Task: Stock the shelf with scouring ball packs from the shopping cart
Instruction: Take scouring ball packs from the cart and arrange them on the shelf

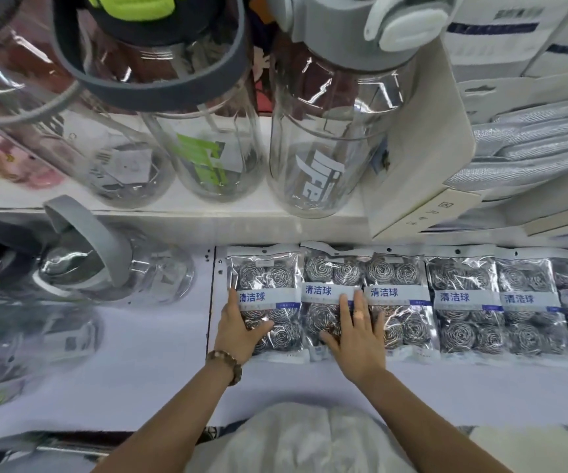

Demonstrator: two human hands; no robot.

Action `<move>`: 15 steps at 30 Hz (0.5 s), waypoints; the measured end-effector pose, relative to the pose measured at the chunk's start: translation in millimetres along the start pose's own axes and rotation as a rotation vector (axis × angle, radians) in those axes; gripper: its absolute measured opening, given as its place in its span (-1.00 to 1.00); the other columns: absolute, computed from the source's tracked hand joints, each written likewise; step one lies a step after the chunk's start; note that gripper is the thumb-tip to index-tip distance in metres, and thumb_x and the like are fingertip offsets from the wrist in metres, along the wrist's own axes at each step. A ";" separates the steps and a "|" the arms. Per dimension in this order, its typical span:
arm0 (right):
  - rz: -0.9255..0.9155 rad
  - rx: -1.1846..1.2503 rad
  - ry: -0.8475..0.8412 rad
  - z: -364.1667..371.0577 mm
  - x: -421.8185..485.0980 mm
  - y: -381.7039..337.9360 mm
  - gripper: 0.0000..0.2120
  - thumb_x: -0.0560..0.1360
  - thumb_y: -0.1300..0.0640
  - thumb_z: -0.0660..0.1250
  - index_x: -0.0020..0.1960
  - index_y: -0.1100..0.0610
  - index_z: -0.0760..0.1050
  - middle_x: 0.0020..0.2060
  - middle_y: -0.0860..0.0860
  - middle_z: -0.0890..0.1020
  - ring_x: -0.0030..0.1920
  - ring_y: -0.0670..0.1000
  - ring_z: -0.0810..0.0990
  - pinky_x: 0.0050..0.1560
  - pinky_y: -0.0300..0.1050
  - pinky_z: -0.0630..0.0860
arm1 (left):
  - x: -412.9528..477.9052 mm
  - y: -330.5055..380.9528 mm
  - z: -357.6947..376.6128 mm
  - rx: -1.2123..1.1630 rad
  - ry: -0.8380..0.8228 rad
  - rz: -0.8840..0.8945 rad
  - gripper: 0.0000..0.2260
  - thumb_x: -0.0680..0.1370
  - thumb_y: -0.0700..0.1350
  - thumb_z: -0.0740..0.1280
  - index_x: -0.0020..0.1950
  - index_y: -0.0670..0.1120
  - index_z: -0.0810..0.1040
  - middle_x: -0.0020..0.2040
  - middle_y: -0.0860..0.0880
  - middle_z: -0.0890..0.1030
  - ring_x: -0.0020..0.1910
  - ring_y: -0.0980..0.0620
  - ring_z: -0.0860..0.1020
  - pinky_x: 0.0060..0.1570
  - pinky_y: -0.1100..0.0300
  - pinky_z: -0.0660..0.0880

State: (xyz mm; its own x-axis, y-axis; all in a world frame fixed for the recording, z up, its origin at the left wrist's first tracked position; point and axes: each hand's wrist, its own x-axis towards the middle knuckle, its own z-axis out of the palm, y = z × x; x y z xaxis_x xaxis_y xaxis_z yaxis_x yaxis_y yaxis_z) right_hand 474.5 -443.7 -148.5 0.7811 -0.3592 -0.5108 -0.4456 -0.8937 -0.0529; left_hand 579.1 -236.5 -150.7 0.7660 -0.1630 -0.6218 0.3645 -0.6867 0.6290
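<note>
Several clear packs of steel scouring balls with blue-and-white labels lie side by side in a row on the white shelf (160, 370). My left hand (238, 327) rests on the left edge of the leftmost pack (269, 278), fingers straight, thumb spread across its lower part. My right hand (356, 336) lies flat with straight fingers on the second pack (330, 271) and touches the third pack (398, 278). Further packs (463, 302) continue to the right. The shopping cart shows only as a metal bar (67, 450) at the bottom left.
Clear water bottles with grey lids (323, 158) stand on the shelf above. More bottles (115, 264) lie left of the packs. Folded grey cloth packs (528, 155) and a white box (426, 141) sit at the upper right. A narrow divider (211, 285) borders the packs' left side.
</note>
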 end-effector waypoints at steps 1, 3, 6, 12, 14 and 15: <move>-0.001 0.012 -0.008 -0.2 1.6 -0.6 -0.12 0.38 -0.44 -0.48 0.51 0.08 -0.20 0.50 0.15 -0.14 0.51 0.14 -0.19 0.44 0.23 -0.26 | 0.6 0.4 0.4 0.011 0.008 0.016 -0.07 0.33 0.09 0.50 0.51 0.03 -0.02 0.32 -0.05 0.34 0.28 -0.04 0.36 0.25 -0.05 0.40; 0.005 0.033 0.022 -1.6 3.0 2.0 -0.08 0.33 -0.46 -0.53 0.52 0.06 -0.19 0.48 0.14 -0.21 0.50 0.13 -0.25 0.44 0.25 -0.27 | -2.6 3.4 -0.5 0.085 0.044 0.042 -0.05 0.34 0.13 0.48 0.52 0.02 -0.05 0.42 -0.12 0.25 0.39 -0.09 0.26 0.34 -0.06 0.32; 0.024 0.061 0.036 -13.6 3.2 5.3 0.00 0.28 -0.49 -0.55 0.55 0.04 -0.14 0.45 0.11 -0.29 0.46 0.09 -0.35 0.39 0.20 -0.34 | -10.3 13.0 -2.8 0.461 0.077 0.200 -0.01 0.35 0.29 0.37 0.51 0.07 -0.23 0.53 -0.06 -0.15 0.51 -0.08 -0.12 0.46 -0.03 0.00; 0.113 0.061 -0.106 -30.4 12.6 -0.2 -0.08 0.36 -0.52 -0.10 0.50 -0.07 -0.39 0.38 0.09 -0.47 0.47 0.16 -0.40 0.37 0.38 -0.25 | -10.4 29.3 15.1 0.909 -0.152 0.340 -0.05 0.36 0.44 0.18 0.36 0.12 -0.46 0.38 -0.08 -0.52 0.35 -0.15 -0.48 0.40 -0.23 -0.17; 0.106 0.046 -0.130 -29.3 14.8 0.4 -0.05 0.30 -0.54 -0.19 0.49 -0.05 -0.41 0.37 0.09 -0.48 0.47 0.18 -0.40 0.36 0.41 -0.24 | -7.2 28.9 18.8 0.973 -0.171 0.335 -0.05 0.38 0.44 0.15 0.36 0.06 -0.48 0.37 -0.13 -0.52 0.33 -0.21 -0.49 0.40 -0.27 -0.14; 0.101 0.039 -0.136 -29.2 15.5 0.9 -0.04 0.26 -0.54 -0.25 0.47 -0.05 -0.44 0.37 0.09 -0.48 0.47 0.19 -0.40 0.36 0.41 -0.24 | -5.9 28.2 20.6 1.003 -0.170 0.334 -0.05 0.38 0.44 0.13 0.36 0.03 -0.49 0.37 -0.15 -0.52 0.32 -0.24 -0.48 0.39 -0.28 -0.13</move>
State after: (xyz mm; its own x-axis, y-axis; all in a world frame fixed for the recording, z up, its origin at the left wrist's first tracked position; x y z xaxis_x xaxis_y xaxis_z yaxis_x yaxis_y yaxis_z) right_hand 499.0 -457.9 -131.4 0.6661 -0.4046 -0.6266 -0.5375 -0.8428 -0.0272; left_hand 573.9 -269.5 -138.9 0.6347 -0.4937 -0.5945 -0.5109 -0.8453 0.1565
